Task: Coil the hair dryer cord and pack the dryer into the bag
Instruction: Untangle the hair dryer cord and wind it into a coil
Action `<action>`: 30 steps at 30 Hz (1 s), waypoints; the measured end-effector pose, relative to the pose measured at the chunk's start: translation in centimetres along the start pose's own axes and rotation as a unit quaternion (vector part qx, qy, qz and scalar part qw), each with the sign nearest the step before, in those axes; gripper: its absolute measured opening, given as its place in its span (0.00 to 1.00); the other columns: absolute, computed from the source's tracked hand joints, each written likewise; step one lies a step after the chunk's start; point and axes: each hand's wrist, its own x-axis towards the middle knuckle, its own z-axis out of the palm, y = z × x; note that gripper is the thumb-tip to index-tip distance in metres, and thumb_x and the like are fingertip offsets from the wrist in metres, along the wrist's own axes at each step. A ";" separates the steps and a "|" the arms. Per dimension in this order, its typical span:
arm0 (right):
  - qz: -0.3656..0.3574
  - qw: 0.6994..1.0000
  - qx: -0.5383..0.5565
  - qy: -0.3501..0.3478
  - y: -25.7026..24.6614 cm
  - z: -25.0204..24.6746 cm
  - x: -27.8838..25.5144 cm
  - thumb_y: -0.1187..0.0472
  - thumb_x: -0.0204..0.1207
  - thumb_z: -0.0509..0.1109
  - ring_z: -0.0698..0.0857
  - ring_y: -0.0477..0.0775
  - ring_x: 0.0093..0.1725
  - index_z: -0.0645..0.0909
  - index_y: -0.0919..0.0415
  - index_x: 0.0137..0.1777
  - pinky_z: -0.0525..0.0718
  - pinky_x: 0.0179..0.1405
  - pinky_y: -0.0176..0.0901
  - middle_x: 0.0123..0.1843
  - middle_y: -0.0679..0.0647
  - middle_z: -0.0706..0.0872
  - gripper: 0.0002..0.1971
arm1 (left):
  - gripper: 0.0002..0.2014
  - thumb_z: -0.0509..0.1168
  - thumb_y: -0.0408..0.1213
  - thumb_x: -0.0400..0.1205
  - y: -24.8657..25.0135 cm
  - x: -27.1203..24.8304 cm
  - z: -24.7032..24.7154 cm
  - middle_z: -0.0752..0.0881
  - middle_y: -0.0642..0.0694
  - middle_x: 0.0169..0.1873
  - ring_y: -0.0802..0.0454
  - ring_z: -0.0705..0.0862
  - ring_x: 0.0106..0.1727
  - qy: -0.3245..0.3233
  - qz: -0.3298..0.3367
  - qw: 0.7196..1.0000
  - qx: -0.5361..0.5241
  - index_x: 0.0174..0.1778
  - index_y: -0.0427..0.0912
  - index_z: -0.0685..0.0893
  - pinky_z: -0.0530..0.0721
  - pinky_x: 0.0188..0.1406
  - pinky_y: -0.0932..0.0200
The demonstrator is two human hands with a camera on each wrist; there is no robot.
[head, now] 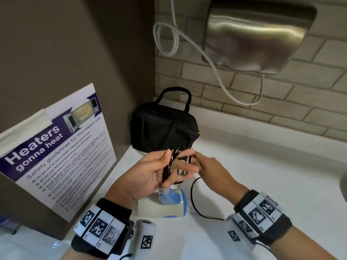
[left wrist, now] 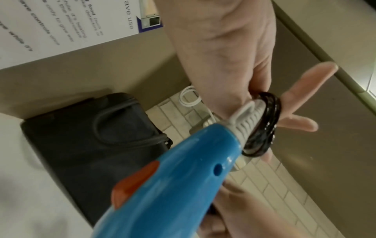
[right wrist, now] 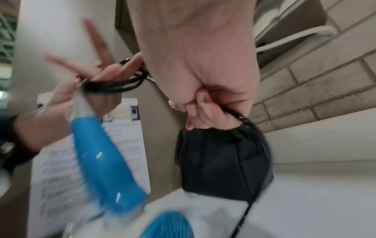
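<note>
A blue and white hair dryer rests on the white counter just below my hands. Its black cord is wound in loops around the spread fingers of my left hand, and the thumb lies against the coil. The dryer's blue handle hangs from that coil. My right hand, close beside the left, pinches the cord in curled fingers. The loose cord trails down and along the counter. A black zipped bag stands in the corner behind my hands.
A microwave safety poster leans on the brown wall at the left. A steel hand dryer with a white cable is fixed to the brick wall above the counter. A curved grey edge shows at the far right.
</note>
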 end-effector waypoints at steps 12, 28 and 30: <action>-0.051 0.981 -0.147 -0.119 -3.9 0.1 -7.4 0.54 0.86 0.51 0.65 0.51 0.26 0.66 0.50 0.56 0.58 0.23 0.39 0.27 0.46 0.63 0.04 | 0.23 0.55 0.36 0.82 0.0 1.4 -2.0 0.83 0.41 0.67 0.45 0.79 0.70 0.173 0.100 0.980 0.016 0.74 0.38 0.69 0.75 0.71 0.49; -0.128 0.978 -0.047 0.156 -6.2 -10.8 -1.3 0.47 0.72 0.73 0.77 0.42 0.27 0.83 0.55 0.38 0.71 0.29 0.36 0.22 0.42 0.76 0.12 | 0.19 0.53 0.37 0.83 0.4 1.2 0.8 0.87 0.38 0.60 0.40 0.86 0.61 0.030 -0.032 0.990 0.131 0.67 0.34 0.76 0.81 0.66 0.51; -0.116 0.982 -0.007 0.147 -5.5 -9.7 -0.1 0.48 0.73 0.73 0.79 0.45 0.28 0.82 0.56 0.38 0.74 0.30 0.40 0.22 0.45 0.77 0.11 | 0.19 0.51 0.37 0.83 0.3 1.1 1.0 0.91 0.38 0.49 0.38 0.90 0.48 0.008 -0.034 0.995 0.091 0.66 0.32 0.76 0.85 0.58 0.53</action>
